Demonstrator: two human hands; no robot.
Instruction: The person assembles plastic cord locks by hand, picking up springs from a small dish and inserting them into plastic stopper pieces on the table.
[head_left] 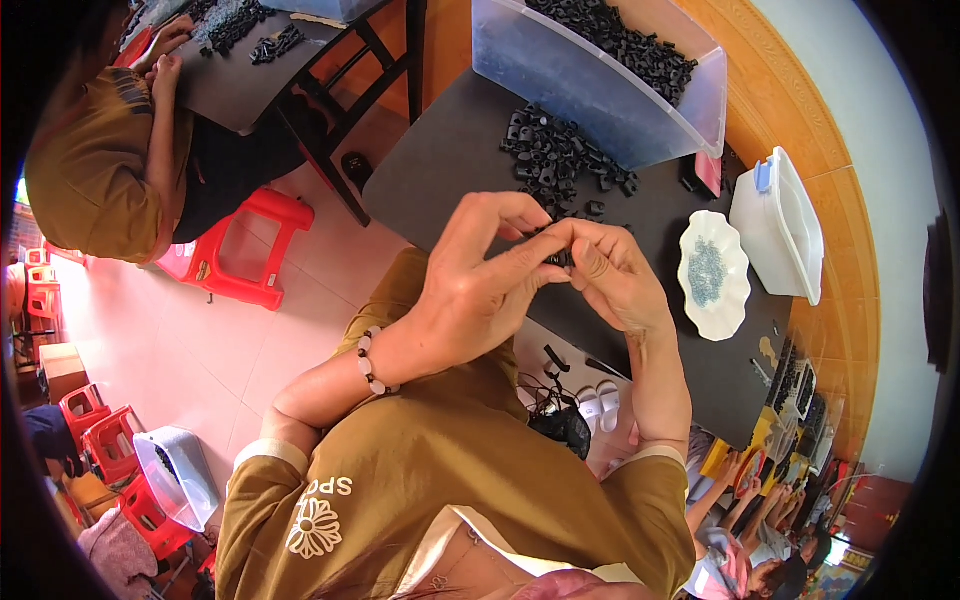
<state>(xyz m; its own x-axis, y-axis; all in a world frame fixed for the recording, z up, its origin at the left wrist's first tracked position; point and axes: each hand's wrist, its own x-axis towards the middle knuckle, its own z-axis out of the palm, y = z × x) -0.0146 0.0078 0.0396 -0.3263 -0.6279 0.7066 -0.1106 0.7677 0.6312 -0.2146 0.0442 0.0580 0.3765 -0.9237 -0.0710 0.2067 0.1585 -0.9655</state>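
Note:
My left hand [475, 290] and my right hand [622, 278] meet above the edge of a dark table [425, 165]. Pinched between their fingertips is a small black plastic part [560, 258], mostly covered by the fingers, so its full shape cannot be made out. Just beyond the hands lies a loose pile of similar black plastic parts [560, 160]. To the right of my right hand, a white scalloped dish [722, 322] holds many tiny clear pieces [706, 272].
Behind the pile stands a clear plastic bin [560, 65] full of black parts. A white tub [765, 235] and a pink object [708, 175] are at the right. Leftward, a co-worker [110, 170] sits on a red stool [262, 250]. White slippers [600, 405] lie below the table.

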